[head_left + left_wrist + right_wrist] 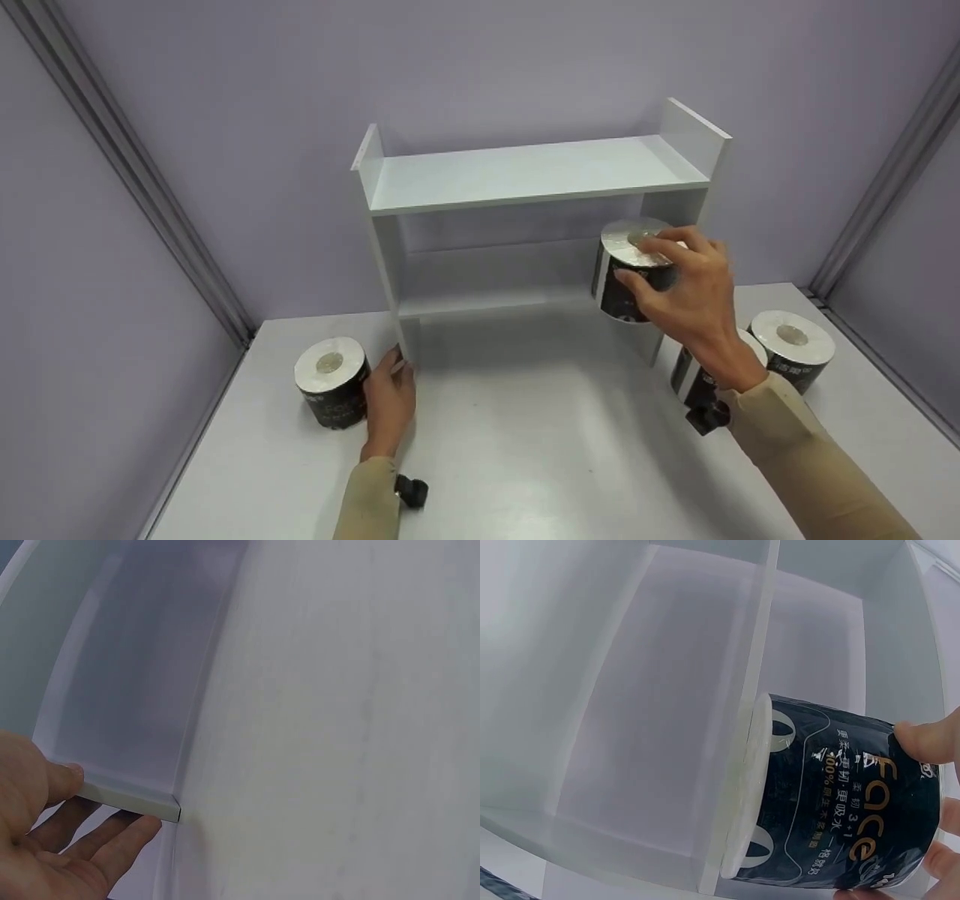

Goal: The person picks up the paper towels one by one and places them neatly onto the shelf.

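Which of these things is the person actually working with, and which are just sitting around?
Part of the job:
Held paper roll, in the right hand
White shelf unit, pinched by the left hand

Just standing on the table, though perhaps meant for the same job:
Left roll
Roll by the right wrist
Far right roll

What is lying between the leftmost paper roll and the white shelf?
The left hand, gripping the white shelf, lies there in the head view.
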`<state>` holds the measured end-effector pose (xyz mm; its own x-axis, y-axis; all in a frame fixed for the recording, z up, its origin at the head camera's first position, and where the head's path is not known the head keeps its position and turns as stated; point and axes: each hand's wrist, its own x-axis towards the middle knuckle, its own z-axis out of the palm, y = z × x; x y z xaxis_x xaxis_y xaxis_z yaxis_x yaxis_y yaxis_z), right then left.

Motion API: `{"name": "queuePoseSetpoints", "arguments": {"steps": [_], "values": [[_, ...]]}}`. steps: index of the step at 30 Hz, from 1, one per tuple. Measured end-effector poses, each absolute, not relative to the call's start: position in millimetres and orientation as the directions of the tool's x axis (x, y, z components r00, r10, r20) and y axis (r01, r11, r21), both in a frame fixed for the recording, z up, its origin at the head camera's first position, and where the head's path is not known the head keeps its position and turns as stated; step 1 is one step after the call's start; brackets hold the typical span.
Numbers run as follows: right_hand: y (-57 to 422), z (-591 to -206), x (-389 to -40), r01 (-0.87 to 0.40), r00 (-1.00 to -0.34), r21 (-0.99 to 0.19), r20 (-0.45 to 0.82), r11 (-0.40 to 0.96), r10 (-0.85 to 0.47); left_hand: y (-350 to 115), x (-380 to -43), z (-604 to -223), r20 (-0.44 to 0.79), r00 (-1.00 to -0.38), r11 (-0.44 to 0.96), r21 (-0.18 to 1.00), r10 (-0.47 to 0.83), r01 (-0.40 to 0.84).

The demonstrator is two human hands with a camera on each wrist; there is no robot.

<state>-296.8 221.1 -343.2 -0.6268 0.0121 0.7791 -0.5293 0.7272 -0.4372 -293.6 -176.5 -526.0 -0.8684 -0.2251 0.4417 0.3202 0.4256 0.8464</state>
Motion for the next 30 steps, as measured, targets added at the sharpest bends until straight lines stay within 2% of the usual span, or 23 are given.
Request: {"name": "queuePoseSetpoints", "arguments": {"steps": [9,22,30], "values": [[219,-342,-296,-0.48,-0.657,-0.409,0.753,0.776,-0.009,-178,-293,-527,0.449,-0.865,0.427,0.843,-0.226,0.327],[216,-345,-306,-0.513,-0.61,-0.38,0.792,0.77,-0.016,-181,-292,-527,0.442,-0.869,0.447,0.839,-0.223,0.312],[215,-347,-307,-0.515,-0.611,-0.381,0.791,0.768,-0.017,-182,-290,-529,0.438,-0.871,0.448,0.839,-0.222,0.308]]}}
